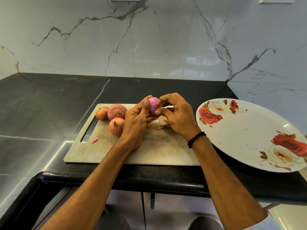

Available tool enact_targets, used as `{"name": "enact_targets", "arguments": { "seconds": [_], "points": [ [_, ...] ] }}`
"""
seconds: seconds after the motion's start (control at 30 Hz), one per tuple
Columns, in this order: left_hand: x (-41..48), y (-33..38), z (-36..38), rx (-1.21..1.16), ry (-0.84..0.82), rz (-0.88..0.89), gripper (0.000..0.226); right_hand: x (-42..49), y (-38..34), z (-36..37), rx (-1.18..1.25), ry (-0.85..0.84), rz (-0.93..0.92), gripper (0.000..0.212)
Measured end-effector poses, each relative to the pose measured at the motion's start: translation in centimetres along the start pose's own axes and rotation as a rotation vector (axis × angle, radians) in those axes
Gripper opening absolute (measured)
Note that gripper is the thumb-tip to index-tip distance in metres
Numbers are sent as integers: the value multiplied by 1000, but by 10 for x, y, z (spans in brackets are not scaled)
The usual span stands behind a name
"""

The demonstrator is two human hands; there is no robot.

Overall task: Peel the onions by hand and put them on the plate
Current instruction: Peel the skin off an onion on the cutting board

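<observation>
I'm holding one onion [153, 106], nearly bare, in my left fingers [147, 103] while my right fingers [162, 112] are pinching its root end. Three onions [117, 112] are lying unpeeled just left of them. The plate [245, 135], to the right, is carrying none.

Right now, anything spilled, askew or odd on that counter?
Nothing damaged. Peel scraps litter the middle of the cutting board, and one pink scrap lies by its handle slot. The plate sits close to the front edge of the counter, possibly overhanging; hard to tell.
</observation>
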State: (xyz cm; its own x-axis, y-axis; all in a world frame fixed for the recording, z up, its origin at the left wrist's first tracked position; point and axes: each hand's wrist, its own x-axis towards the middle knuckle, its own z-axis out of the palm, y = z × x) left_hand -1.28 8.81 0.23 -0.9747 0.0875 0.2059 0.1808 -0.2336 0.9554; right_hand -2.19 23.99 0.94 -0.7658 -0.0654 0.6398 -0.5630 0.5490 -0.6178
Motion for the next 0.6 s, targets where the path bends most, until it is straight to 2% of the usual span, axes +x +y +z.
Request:
{"name": "enact_targets", "arguments": {
  "seconds": [0.23, 0.4, 0.6],
  "points": [
    [1, -2, 0, 22, 12, -1, 45, -1, 2, 0, -19, -13, -24, 9],
    [0, 1, 1, 2, 3, 6, 56, 0, -3, -2, 104, -4, 74, 15],
    [0, -1, 1, 0, -26, 8, 62, 0, -1, -1, 122, 52, 72, 13]
  ]
}}
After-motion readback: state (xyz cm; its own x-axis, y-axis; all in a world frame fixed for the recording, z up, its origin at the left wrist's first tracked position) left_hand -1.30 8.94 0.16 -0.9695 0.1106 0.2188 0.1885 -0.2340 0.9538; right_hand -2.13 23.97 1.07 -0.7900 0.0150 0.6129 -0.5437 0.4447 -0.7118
